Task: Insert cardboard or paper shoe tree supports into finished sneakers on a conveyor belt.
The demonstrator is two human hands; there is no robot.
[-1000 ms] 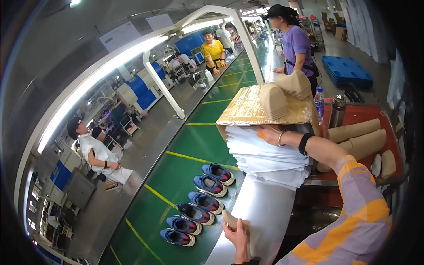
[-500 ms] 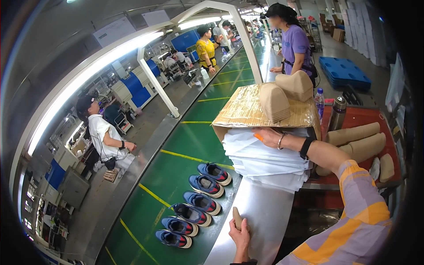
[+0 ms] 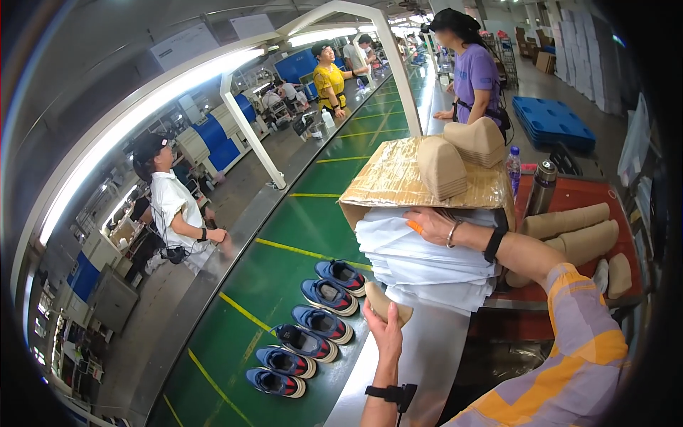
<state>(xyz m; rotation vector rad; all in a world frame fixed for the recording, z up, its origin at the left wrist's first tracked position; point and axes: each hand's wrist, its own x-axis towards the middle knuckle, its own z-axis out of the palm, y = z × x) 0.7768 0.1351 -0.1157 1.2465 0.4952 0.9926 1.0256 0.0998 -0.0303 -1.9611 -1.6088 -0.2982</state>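
Note:
My left hand [image 3: 386, 334] is raised over the metal ledge, its fingers closed round a beige molded shoe insert [image 3: 383, 302]. My right hand [image 3: 432, 226] reaches to the top of a stack of white paper sheets [image 3: 427, 263]. An orange cover sits on one of its fingers, and the fingers lie stretched over the paper. The sheets poke out of the near side of a cardboard box [image 3: 384, 171] lying on its side. Nested beige inserts [image 3: 441, 171] stand on top of the box. To the left, several navy shoes [image 3: 321, 324] sit in a row.
A green conveyor belt [image 3: 284, 277] with yellow stripes runs away along the left. On a red surface at right are a metal flask [image 3: 543, 186], a plastic bottle [image 3: 514, 167] and more beige inserts [image 3: 585, 242]. Co-workers stand across the belt and beyond the box.
My left hand has risen with the insert and tilted it, showing more of its side. My right hand has shifted slightly on the paper. The co-worker in white has turned and straightened.

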